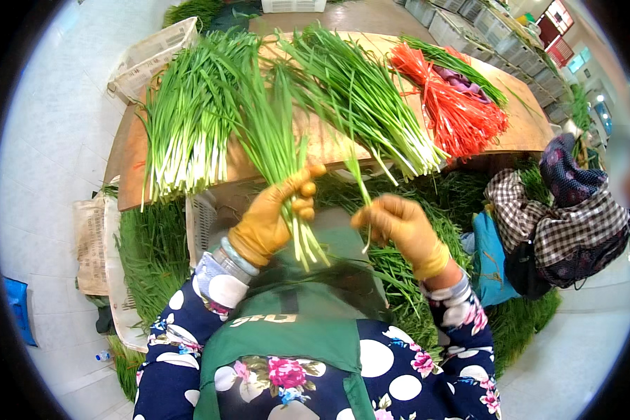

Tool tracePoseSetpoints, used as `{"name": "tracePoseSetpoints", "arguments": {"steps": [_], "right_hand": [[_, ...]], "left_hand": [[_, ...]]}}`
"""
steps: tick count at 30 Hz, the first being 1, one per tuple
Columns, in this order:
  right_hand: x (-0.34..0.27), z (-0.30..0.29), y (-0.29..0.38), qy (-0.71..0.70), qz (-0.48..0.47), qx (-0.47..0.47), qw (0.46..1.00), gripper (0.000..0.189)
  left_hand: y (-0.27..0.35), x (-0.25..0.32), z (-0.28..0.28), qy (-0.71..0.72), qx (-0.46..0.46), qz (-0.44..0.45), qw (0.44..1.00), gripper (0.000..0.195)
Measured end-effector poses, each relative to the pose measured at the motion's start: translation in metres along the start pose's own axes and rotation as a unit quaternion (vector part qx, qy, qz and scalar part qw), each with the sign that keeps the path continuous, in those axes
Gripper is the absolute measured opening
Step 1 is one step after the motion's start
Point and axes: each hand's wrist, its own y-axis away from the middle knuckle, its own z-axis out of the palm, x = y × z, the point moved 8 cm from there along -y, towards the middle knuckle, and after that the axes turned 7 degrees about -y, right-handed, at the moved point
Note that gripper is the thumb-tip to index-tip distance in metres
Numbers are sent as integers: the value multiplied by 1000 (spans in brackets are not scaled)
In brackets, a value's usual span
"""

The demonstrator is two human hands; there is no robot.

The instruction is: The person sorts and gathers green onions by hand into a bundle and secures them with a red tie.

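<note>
My left hand, in a yellow rubber glove, is closed round a small bunch of garlic chives, pale stalk ends down and leaves pointing away from me. Beside it, my right hand, gloved alike, pinches a thin chive stalk with its fingers. On the wooden table past my hands, a wide pile of chives lies at the left and another pile in the middle. Red plastic ties in a bundle lie at the right, near a purple cloth and more chives.
The table's edge runs before me. A white crate stands behind its left end; another crate holds greens at my left. Chives heap low at my right. A person in a checked garment is close at right. Stacked crates stand behind.
</note>
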Motion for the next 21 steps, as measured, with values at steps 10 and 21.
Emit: {"name": "tracePoseSetpoints", "arguments": {"steps": [10, 21], "right_hand": [[184, -218, 172, 669, 332, 2, 665, 28], [-15, -31, -71, 704, 14, 136, 697, 30]], "left_hand": [[-13, -13, -21, 19, 29, -26, 999, 35], [-8, -9, -6, 19, 35, -18, 999, 36]]}}
